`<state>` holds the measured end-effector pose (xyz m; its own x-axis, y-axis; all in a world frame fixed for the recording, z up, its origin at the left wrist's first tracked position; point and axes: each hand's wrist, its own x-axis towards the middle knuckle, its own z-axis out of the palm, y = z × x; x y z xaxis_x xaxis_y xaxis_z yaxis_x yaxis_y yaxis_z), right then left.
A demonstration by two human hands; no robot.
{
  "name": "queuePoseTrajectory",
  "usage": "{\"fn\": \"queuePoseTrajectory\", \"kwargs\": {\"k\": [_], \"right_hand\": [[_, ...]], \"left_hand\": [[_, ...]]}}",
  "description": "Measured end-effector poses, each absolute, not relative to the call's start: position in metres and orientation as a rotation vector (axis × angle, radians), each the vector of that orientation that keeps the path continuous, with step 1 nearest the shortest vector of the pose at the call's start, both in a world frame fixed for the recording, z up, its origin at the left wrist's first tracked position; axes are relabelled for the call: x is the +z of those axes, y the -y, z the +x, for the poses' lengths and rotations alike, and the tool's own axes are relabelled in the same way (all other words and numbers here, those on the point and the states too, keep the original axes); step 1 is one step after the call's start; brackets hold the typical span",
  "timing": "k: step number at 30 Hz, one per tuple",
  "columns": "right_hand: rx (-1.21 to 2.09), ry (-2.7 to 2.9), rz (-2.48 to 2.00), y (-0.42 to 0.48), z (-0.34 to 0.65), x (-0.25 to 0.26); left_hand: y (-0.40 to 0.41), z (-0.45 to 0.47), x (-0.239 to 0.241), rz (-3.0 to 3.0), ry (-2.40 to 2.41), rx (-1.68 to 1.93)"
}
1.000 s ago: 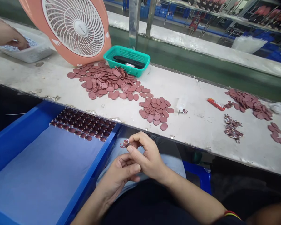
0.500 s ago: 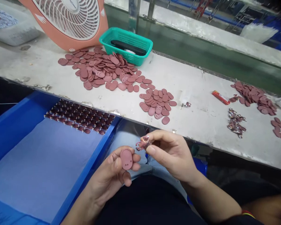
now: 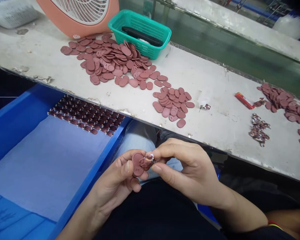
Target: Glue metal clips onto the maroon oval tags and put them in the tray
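My left hand pinches a dark-red oval piece with small holes, held over my lap. My right hand pinches a small dark-red ornament and presses it against that oval piece. Both hands are closed, just below the table's front edge. A small heap of the same oval pieces lies on the table above my hands. A larger heap of oval pieces sits farther left.
A blue tray at my left holds rows of finished pieces. On the white table stand a teal basket, a pink fan, a red lighter, a pile of ornaments and more ovals.
My right hand has brought the ornament down and left onto the oval piece in my left hand. The view has tilted lower; the other person's hand at far left is out of view.
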<state>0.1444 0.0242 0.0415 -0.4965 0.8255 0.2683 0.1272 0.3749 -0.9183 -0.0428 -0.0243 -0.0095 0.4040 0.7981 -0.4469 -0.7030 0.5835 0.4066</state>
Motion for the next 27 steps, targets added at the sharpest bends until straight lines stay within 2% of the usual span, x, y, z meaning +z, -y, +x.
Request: {"fn": "queuePoseTrajectory", "kwargs": {"k": [27], "right_hand": [[1.079,2.137,-0.805,-0.033,0.148,0.054]], "left_hand": [[0.022,-0.037,-0.008,0.101,-0.702,0.891]]}}
